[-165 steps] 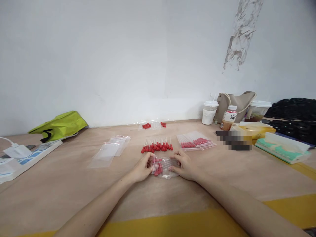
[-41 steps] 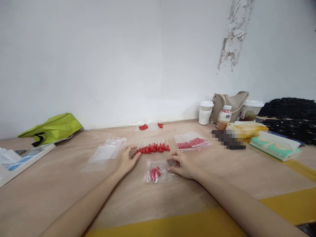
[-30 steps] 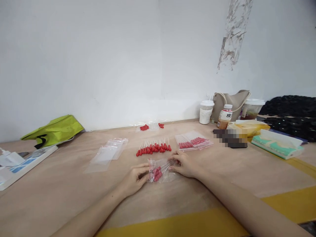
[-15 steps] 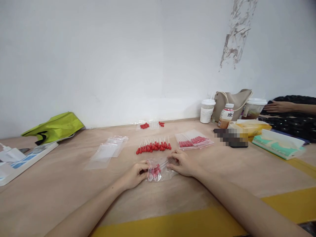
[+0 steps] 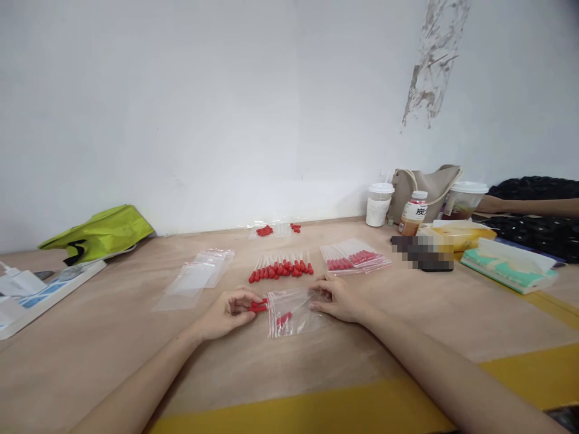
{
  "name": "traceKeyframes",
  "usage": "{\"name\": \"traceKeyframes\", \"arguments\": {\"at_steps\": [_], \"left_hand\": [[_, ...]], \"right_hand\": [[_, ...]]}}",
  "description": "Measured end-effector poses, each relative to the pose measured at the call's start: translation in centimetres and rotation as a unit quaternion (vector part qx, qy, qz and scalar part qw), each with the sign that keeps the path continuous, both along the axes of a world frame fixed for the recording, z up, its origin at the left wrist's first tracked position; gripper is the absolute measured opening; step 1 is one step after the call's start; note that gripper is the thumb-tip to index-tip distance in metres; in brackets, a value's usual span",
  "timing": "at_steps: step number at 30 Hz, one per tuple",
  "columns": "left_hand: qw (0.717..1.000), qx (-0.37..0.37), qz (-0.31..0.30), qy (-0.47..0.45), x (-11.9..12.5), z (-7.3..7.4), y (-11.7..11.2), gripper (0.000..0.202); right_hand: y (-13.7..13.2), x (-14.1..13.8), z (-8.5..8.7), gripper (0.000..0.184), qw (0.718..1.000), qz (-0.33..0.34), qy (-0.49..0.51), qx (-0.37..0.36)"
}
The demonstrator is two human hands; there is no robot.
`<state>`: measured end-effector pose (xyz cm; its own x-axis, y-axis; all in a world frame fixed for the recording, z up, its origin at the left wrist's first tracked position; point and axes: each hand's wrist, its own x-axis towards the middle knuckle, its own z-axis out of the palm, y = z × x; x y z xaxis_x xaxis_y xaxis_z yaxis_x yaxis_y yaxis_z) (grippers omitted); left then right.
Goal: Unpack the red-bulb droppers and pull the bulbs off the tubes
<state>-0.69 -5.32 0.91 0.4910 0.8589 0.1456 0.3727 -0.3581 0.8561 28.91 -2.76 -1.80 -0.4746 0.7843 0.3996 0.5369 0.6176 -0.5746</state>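
Observation:
A clear zip bag [image 5: 301, 325] lies on the table between my hands, its zip edge towards the left. My left hand [image 5: 230, 313] has its fingers closed on some red-tipped sticks [image 5: 259, 306] at the bag's mouth; their red ends stick out. One more red tip [image 5: 284, 319] shows through the plastic. My right hand [image 5: 337, 298] pinches the bag's right end. Just beyond the bag lies a row of loose red-tipped sticks [image 5: 280, 268] with pale shafts. Flat bags of red-tipped sticks [image 5: 357, 256] lie to the right, and flat clear bags [image 5: 194, 280] to the left.
Clear bags with red pieces [image 5: 265, 231] lie by the wall. At left are a green bag [image 5: 104, 232] and a power strip [image 5: 58, 295]. At right stand a cup [image 5: 379, 205], a bottle [image 5: 412, 214] and tissue packs [image 5: 509, 268]. Another person's arm [image 5: 534, 207] is at far right.
My left hand has moved left from the bag's mouth, and red tips now show outside it. The bag lies flatter. My right hand has barely moved. The other person's arm has shifted left.

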Motion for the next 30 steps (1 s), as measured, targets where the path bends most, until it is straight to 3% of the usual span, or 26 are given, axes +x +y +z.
{"name": "traceKeyframes", "arguments": {"at_steps": [6,10,13,18,24,30], "left_hand": [[0.997,-0.07,0.024,-0.017,-1.4,1.1,0.2,0.035],[0.993,-0.093,0.076,0.016,-1.2,1.0,0.3,0.038],[0.987,-0.096,0.12,0.047,-0.7,0.9,0.3,0.042],[0.983,-0.071,0.138,0.096,-0.9,1.9,-0.3,0.038],[0.979,-0.064,0.17,0.091,-3.2,3.9,-0.5,0.035],[0.971,-0.077,0.212,0.073,-5.6,4.5,-0.1,0.035]], "right_hand": [[0.2,0.1,-0.2,0.034,1.0,0.005,-0.006,-0.007],[0.1,0.1,-0.1,0.034,1.0,0.0,-0.008,-0.011],[0.0,0.1,-0.1,0.034,1.0,-0.001,-0.006,-0.014],[-0.1,0.1,0.1,0.033,1.0,0.0,-0.001,-0.022],[-0.1,0.1,0.1,0.03,1.0,0.002,0.002,-0.013],[0.0,0.1,-0.1,0.032,1.0,0.004,0.007,-0.015]]}}
